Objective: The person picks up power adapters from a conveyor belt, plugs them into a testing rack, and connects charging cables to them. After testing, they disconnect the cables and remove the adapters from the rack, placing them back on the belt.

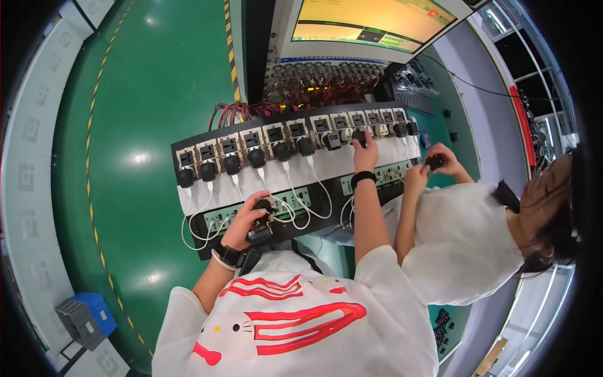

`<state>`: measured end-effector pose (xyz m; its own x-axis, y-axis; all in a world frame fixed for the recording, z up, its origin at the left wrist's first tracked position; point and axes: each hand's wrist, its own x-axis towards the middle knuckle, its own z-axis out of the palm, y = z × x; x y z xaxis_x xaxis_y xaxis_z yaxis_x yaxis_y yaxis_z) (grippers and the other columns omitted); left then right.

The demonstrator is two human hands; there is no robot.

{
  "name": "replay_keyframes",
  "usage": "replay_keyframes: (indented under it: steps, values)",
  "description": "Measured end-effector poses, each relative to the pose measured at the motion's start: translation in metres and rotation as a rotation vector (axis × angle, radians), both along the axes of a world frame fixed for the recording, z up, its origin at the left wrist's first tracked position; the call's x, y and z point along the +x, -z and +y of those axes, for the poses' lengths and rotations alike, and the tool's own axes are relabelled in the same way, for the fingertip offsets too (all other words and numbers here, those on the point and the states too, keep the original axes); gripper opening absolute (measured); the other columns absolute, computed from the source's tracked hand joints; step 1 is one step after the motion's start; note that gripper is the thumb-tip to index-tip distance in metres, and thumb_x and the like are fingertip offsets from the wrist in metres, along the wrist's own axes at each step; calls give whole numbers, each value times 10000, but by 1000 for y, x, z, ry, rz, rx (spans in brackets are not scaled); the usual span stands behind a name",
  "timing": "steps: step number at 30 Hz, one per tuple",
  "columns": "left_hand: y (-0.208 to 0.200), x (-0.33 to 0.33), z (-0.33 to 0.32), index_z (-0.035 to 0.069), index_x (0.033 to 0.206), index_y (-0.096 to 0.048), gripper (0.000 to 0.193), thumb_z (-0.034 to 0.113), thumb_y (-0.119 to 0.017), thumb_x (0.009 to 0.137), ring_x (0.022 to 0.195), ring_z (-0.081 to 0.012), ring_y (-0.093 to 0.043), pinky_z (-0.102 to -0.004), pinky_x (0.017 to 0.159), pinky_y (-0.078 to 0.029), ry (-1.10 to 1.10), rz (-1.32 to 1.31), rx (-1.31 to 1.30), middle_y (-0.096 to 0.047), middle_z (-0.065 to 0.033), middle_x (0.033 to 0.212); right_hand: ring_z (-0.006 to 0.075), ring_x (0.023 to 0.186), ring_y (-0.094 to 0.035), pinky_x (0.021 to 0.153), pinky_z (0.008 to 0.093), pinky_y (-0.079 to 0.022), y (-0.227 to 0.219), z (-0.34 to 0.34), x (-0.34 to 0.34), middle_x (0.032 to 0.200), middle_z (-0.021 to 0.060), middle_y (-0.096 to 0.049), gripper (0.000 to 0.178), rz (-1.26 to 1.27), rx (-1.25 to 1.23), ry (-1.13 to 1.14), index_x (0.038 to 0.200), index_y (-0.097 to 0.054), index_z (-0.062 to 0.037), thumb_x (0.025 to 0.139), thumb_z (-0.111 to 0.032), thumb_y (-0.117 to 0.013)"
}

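Note:
My left hand (244,223) curls around several black plug-in power adapters (259,235), held above the front of the bench. With my right hand (366,154) I grip another black power adapter (358,136) at the row of sockets; whether its pins are in a socket is hidden. Along that sloped socket panel (220,131), black adapters such as this one (232,164) sit in sockets on the left, several with white USB cables (288,178) plugged in. Those cables run down to green circuit boards (301,196) with ports.
A co-worker (465,239) in white stands close on my right, holding a black adapter (434,162). Behind the panel are red wire bundles (295,100) and a lit yellow screen (370,25). Blue and grey crates (88,319) stand on the green floor at left.

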<state>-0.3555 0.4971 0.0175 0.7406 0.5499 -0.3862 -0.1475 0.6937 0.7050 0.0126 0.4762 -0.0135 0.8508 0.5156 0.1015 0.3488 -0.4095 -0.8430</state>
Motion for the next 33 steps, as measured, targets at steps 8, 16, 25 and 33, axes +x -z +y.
replay_keyframes:
  steps: [8, 16, 25, 33]
  values:
    - [-10, -8, 8, 125, 1405, -315, 469, 338, -361, 990, 708, -233, -564, -379, 614, -520, -108, -243, -370, -507, -133, 1216, 392, 882, -571, 775, 434, -467, 13, 21, 12, 976, 217, -572, 529, -338, -340, -143, 1242, -573, -134, 730, -123, -703]
    - [-17, 3, 6, 130, 1378, -320, 476, 208, -455, 928, 759, -189, -562, -331, 640, -524, -146, -188, -111, -524, -118, 1161, 294, 961, -571, 820, 388, -463, -6, 12, -17, 1072, 162, -566, 636, -596, -265, -72, 1362, -440, -125, 764, -89, -654]
    - [-11, 9, 15, 64, 1400, -308, 698, 18, -614, 774, 892, -111, -545, -253, 745, -481, 337, 13, 238, -501, -72, 1225, 311, 1164, -458, 1002, 398, -362, -90, -42, -167, 1319, 127, -480, 516, -18, -168, -1383, 1226, -561, -63, 717, -40, -637]
    - [0, 22, 0, 53, 1291, -432, 448, 148, -535, 865, 771, -120, -585, -247, 683, -494, 209, -3, -87, -553, -76, 1151, 213, 905, -628, 812, 338, -500, -64, -64, -110, 1009, 110, -587, 301, 794, -66, -869, 1082, -546, 28, 864, -178, -565]
